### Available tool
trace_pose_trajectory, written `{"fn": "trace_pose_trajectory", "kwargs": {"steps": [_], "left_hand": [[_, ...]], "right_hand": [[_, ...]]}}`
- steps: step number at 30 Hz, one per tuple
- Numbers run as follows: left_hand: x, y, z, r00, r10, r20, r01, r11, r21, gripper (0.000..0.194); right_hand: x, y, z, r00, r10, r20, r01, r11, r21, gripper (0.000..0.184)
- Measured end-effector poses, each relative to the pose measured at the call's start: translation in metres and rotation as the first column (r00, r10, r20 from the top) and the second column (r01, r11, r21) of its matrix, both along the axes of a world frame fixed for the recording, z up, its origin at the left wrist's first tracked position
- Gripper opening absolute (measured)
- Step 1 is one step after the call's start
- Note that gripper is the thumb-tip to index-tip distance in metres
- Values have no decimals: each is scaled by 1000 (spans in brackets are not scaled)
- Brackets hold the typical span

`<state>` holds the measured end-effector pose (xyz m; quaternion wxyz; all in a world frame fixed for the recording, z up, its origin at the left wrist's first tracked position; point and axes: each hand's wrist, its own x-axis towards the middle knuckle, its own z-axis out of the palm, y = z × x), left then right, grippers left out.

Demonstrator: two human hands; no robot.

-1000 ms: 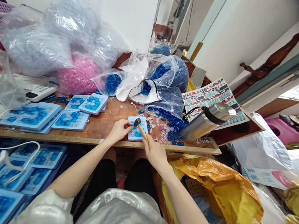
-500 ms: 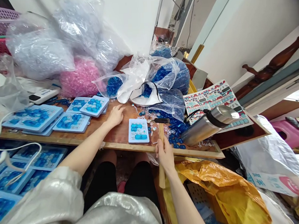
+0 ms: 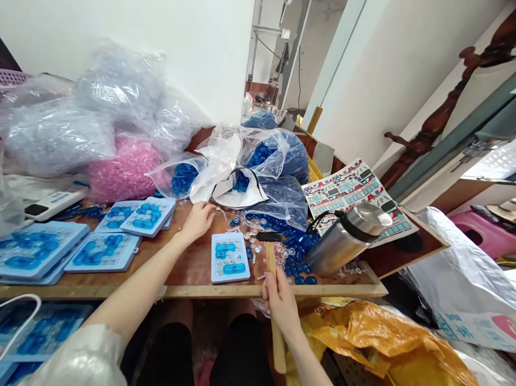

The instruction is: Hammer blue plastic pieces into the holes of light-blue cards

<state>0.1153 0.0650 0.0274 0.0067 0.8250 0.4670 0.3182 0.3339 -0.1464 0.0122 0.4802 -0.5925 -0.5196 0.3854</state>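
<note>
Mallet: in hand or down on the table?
In hand. The right hand grips the mallet by its wooden handle, which crosses the table edge.

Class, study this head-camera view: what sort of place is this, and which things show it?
Probably a small workshop for plastic parts: blue-filled plastic trays on a wooden workbench, bulk bags of blue pieces behind, and a small wooden-handled hammer in the right hand.

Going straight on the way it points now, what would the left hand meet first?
Probably the white pouch of blue pieces, just ahead of the left hand. Small clear pieces lying nearby might come first; depth is hard to judge here.
</note>
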Motion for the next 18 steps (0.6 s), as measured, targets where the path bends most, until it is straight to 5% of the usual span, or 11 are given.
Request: {"fn": "trace_pose_trajectory", "kwargs": {"steps": [4,10,14,18], "left_hand": [[46,49,20,991,-108,-73,106,994,-35,33],[107,115,25,935,-155,-320,116,983,-140,45],[121,138,28,907,-136,-398,70,982,-176,31],[112,136,32,920,-72,-385,2,984,-179,30]], "right_hand": [[1,1,1,999,37,-1,-37,999,-37,37],[3,1,-5,1000,0,20,1,999,-41,38],[4,1,-12,992,-47,114,46,999,13,35],[5,1,-10,982,-66,177,61,998,35,35]]}}
